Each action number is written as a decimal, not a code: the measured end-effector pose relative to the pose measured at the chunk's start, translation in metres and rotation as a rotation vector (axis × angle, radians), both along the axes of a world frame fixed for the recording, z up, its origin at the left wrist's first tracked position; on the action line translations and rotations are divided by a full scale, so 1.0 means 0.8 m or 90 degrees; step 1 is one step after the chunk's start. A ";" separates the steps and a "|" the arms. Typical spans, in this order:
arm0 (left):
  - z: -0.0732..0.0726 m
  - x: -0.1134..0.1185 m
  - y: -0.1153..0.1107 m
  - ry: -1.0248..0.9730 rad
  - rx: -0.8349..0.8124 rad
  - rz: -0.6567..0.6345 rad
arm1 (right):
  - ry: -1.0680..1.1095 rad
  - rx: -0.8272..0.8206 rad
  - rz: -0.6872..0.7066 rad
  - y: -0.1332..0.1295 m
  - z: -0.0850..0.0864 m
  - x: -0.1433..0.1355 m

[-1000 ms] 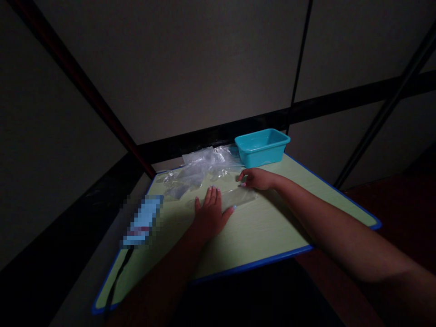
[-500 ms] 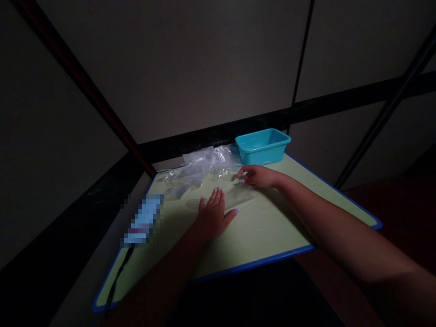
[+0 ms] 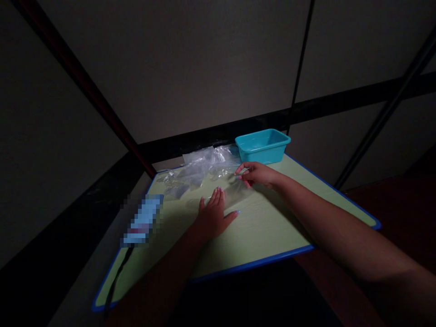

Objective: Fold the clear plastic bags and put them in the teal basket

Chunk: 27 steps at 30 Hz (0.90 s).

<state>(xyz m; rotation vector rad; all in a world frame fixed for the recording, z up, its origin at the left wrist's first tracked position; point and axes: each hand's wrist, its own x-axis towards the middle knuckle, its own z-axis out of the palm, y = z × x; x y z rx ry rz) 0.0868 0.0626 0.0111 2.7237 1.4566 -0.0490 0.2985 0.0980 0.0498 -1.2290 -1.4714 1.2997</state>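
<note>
A clear plastic bag [image 3: 235, 194] lies on the pale green table [image 3: 265, 231] in front of me. My left hand [image 3: 213, 216] rests flat over the bag's near left part, fingers stretched out and thumb spread to the right. At the bag's far right end, my right hand [image 3: 256, 174] pinches its edge between thumb and fingertips, and that end is raised a little off the table. Just beyond both hands spreads a crumpled heap of clear plastic bags [image 3: 200, 168].
A turquoise plastic basket [image 3: 264, 153] stands at the table's back right corner. Near the left edge lies a pixelated light-blue item [image 3: 143, 221], with a black strap [image 3: 119, 272] running toward me. A panelled wall [image 3: 211, 68] rises right behind the table.
My right hand has risen slightly, its fingers now closed on the bag's edge, which has lifted with it. The left hand stays in place, pressed flat.
</note>
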 end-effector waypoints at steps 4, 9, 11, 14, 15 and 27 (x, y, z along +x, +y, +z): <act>-0.001 0.001 0.002 -0.027 -0.024 0.017 | 0.064 -0.052 -0.051 -0.004 0.005 -0.007; -0.001 0.002 0.001 -0.035 -0.024 0.026 | 0.080 -0.072 -0.081 -0.003 0.004 -0.009; 0.000 0.002 -0.001 -0.043 -0.026 0.026 | 0.037 -0.058 -0.069 0.000 0.001 -0.004; 0.005 0.001 0.001 -0.068 -0.032 0.022 | -0.059 -0.047 -0.029 0.004 -0.002 0.005; 0.007 -0.001 0.003 -0.082 -0.031 0.025 | -0.095 -0.048 -0.019 0.005 -0.003 0.009; 0.021 -0.070 0.082 -0.163 0.167 0.179 | -0.701 0.063 -0.021 0.010 -0.006 0.021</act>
